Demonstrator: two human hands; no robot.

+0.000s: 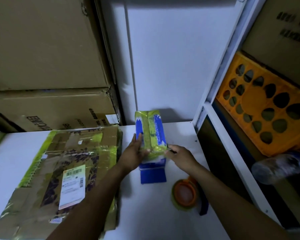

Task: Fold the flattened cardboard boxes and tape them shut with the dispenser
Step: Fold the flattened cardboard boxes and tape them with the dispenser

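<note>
A small blue box (150, 132) with yellow-green tape along its top stands on the white table (145, 213) near the back wall. My left hand (134, 153) holds its left side, thumb on the taped top. My right hand (179, 157) pinches the tape end at the box's near right corner. A tape dispenser (186, 194) with an orange core and a blue handle lies on the table in front of the box, under my right forearm. A pile of flattened cardboard boxes (64, 174), taped and labelled, lies to the left.
Large brown cartons (47, 66) are stacked at the back left against the wall. To the right, a white shelf frame (222, 132) holds an orange plastic crate (265, 108) and a plastic-wrapped roll (280, 168).
</note>
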